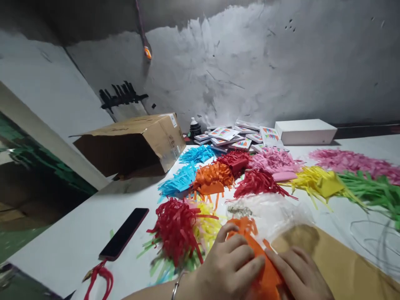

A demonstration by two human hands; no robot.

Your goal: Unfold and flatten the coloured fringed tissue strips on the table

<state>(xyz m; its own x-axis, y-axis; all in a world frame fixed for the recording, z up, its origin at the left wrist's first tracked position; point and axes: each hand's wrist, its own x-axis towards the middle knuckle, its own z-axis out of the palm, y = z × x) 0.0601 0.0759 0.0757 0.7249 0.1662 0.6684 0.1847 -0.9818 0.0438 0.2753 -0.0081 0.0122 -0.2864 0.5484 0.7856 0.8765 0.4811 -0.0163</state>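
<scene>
Low in the view, my left hand (229, 264) is curled over a piece of orange fringed paper (265, 266), gripping its left side. On the other side, my right hand (298, 273) presses its fingers along the right edge of the same paper; the fingertips are partly hidden. Just left of my hands lies a red fringed paper bundle (176, 229), overlapping a yellow one (206, 221). Beyond the orange paper sits a clear plastic bag (271, 214). A sheet of brown paper or card (334, 262) lies under and beside my right hand.
More fringed bundles lie farther back: blue (179, 179), orange (214, 177), pink (275, 160), yellow (325, 181) and green (371, 193). A cardboard box (162, 141), a phone (125, 233), piled printed packs (223, 133) and a white box (306, 131) stand or lie around them.
</scene>
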